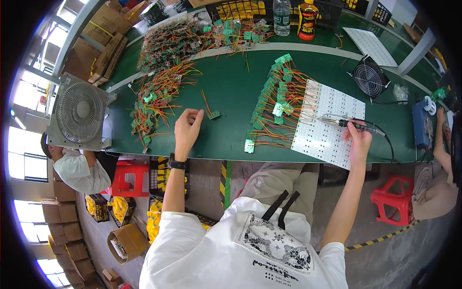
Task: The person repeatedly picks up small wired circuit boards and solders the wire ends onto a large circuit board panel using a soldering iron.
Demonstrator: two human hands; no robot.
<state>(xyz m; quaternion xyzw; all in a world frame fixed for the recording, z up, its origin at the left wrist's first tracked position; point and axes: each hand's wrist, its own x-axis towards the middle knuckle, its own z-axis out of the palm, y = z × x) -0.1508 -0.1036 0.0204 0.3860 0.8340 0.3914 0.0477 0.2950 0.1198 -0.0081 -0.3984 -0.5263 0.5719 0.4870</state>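
Note:
My right hand [358, 139] is closed around the black handle of a soldering iron [353, 124]. Its metal tip points left over a white perforated panel [322, 144], where red and yellow wires end. Those wires lead to a row of green circuit boards [264, 98] left of the panel. Held low above the table, my left hand [188, 127] has its fingers loosely bent, with nothing visible in them. Just right of its fingertips lies a single small circuit board [213, 115] with wires, apart from the hand. A heap of wired boards [156, 96] spreads beyond the left wrist.
A larger pile of wired boards [168, 43] fills the back left. Behind stand a water bottle [281, 19] and an orange-capped bottle [307, 20]. A small black fan [369, 79] and blue box [421, 125] are right; a big fan [79, 113] stands left. Co-workers sit either side.

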